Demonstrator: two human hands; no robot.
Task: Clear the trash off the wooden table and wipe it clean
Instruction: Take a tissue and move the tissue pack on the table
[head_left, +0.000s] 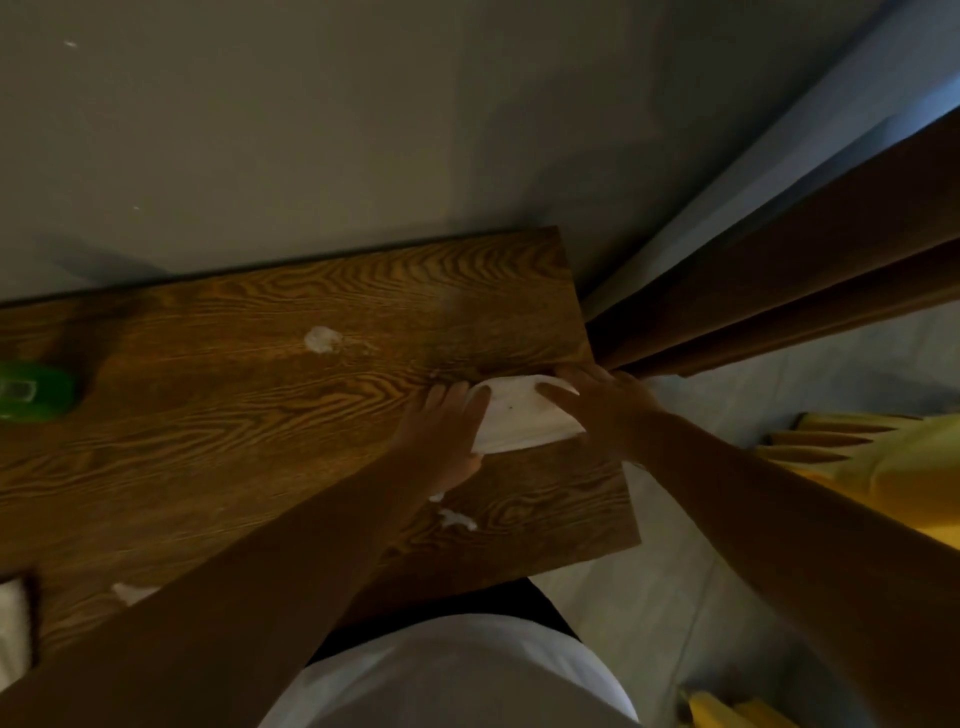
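The green object (34, 391) and a white item (13, 618) are cut off at the left edge; the hands (447, 426) hide part of the white sheet (519, 421)

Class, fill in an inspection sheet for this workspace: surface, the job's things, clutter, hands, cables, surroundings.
Surface: wooden table, against a grey wall.
Job's things: white cloth flat near the table's right end; white scraps at and.
Clutter: green object at the left edge.
Hands: left hand and right hand both rest on the cloth, fingers fairly straight.
Cables: nothing seen.
Surroundings: brown curtain and yellow fabric to the right.
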